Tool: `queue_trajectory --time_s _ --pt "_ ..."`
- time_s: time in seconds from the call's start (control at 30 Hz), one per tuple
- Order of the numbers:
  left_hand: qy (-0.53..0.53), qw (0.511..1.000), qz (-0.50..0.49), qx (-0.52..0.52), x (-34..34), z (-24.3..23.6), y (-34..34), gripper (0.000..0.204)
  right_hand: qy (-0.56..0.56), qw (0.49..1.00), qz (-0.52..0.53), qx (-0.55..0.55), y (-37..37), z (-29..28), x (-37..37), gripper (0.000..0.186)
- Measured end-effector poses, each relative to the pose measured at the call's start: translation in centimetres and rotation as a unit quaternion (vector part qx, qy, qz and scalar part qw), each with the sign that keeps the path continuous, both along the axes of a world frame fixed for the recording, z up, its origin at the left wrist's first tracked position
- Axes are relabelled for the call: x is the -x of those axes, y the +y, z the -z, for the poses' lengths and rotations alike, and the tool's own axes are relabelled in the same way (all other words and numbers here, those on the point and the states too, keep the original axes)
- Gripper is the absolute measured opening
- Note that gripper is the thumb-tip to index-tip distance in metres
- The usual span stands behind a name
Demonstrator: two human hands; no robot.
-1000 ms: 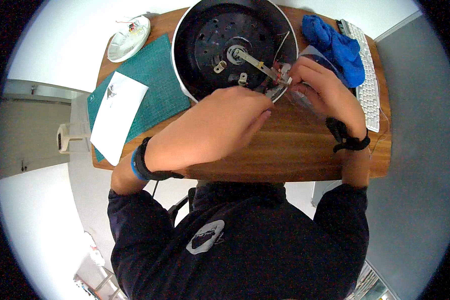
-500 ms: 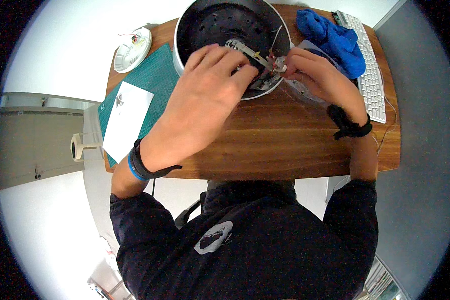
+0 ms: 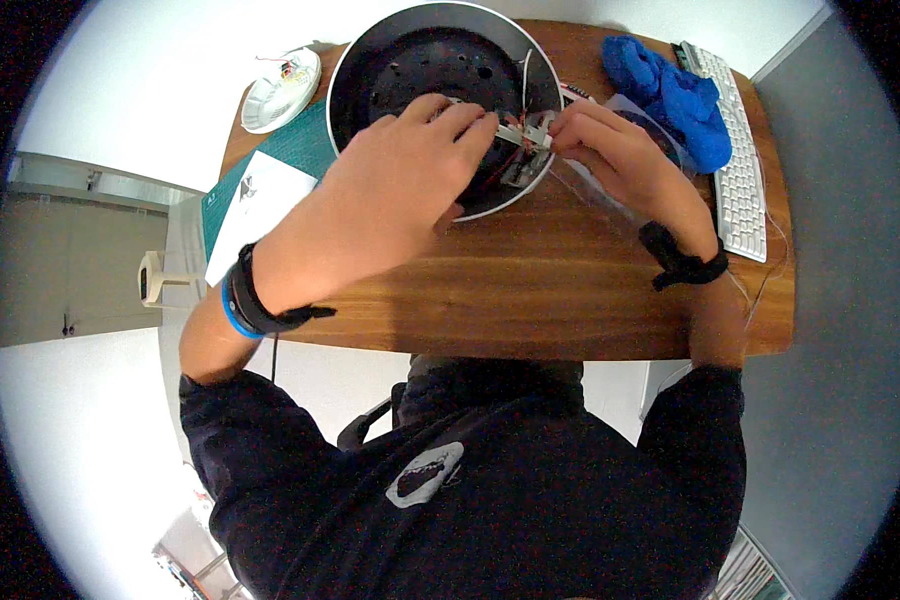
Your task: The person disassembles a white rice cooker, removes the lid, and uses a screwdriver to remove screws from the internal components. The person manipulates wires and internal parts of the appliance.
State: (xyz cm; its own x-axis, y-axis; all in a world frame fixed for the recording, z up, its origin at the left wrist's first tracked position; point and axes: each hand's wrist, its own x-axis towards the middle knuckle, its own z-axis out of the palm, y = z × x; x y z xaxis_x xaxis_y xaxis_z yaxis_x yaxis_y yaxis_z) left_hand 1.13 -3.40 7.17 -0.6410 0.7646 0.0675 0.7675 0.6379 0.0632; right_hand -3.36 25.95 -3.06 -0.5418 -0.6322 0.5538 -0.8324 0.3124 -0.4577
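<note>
A round, deep shell (image 3: 395, 45), dark inside with holes in its bottom and a pale outer wall, stands at the far middle of the table. Over its near side, my left hand (image 3: 395, 195) has its fingers curled round a pale strip-shaped part of a small wired assembly (image 3: 525, 140). The palm hides much of that part. Thumb and fingertips of my right hand (image 3: 620, 160) pinch the assembly's right end, at the shell's right rim. Red wires show between the hands, and a thin white wire (image 3: 527, 75) rises against the shell's inner wall.
At the far left, a white dish (image 3: 280, 95) holds small wired bits. A white paper sheet (image 3: 255, 210) lies on a green cutting mat (image 3: 305, 135). On the right are a blue cloth (image 3: 675, 105), a clear plastic bag (image 3: 610, 190) and a white keyboard (image 3: 735, 160).
The left hand has shifted left and slightly lower, covering more of the strip-shaped part. The right hand has moved slightly left with its pinch kept. Much of the table appears shifted in view.
</note>
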Motion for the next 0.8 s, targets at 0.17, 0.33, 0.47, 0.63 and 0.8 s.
queue_trajectory --time_s 0.17,0.33,0.47,0.63,0.8 --pt "-0.015 1.0 -0.001 0.027 1.8 -0.7 -0.7 0.084 0.034 0.999 0.017 0.014 -1.3 -0.4 0.9 0.015" --pt "0.016 1.0 0.016 0.008 2.6 -0.3 -1.8 0.086 0.005 1.0 0.02 0.005 -1.9 -0.9 1.1 0.013" --pt "0.028 0.999 0.038 -0.005 3.3 0.0 -1.8 0.086 0.021 0.999 0.033 0.017 -1.7 -0.7 1.2 0.013" --pt "0.034 0.997 0.064 -0.033 5.3 0.9 -2.3 0.082 0.02 0.999 0.033 0.026 -1.3 -0.7 1.5 0.014" --pt "-0.069 0.995 -0.005 -0.075 4.2 -1.0 -0.8 0.079 -0.04 0.997 0.05 0.046 -0.9 -0.6 1.3 0.017"
